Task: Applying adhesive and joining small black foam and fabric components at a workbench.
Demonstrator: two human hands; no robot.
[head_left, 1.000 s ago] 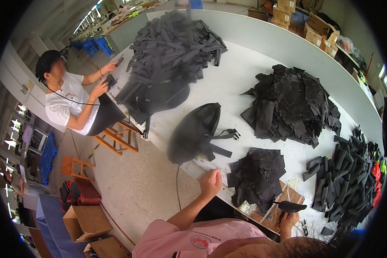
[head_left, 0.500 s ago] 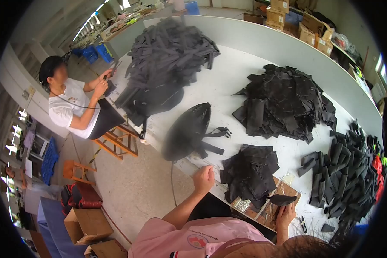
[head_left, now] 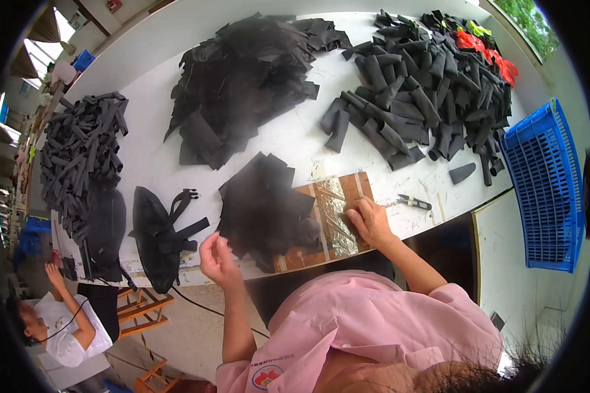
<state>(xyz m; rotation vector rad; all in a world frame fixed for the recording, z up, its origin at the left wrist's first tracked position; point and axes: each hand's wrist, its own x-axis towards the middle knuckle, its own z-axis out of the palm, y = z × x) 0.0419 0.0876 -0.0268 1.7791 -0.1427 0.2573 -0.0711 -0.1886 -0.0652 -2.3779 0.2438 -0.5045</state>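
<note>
My right hand (head_left: 372, 223) rests over the right part of a brown board (head_left: 357, 187) crossed with shiny tape, fingers apart and bent down, with nothing visible in them. Beside the board lies a stack of flat black fabric pieces (head_left: 259, 196); its near right corner shows a small rounded black piece (head_left: 305, 232) reaching over the board. My left hand (head_left: 218, 262) is at the table's front edge, just left of that stack. Its fingers are curled in, and no object shows between them.
Right of the board lie thread snips (head_left: 415, 202) and a curved black piece (head_left: 462, 173). Behind are a big black fabric heap (head_left: 236, 85) and rolled black pieces (head_left: 406, 85). A black bag with straps (head_left: 156, 239) lies left; a person (head_left: 65, 327) sits beyond. A blue crate (head_left: 547, 190) stands right.
The view has swung to the right. My right hand no longer holds the curved black piece and is now down on the board. My left hand stays curled at the table edge.
</note>
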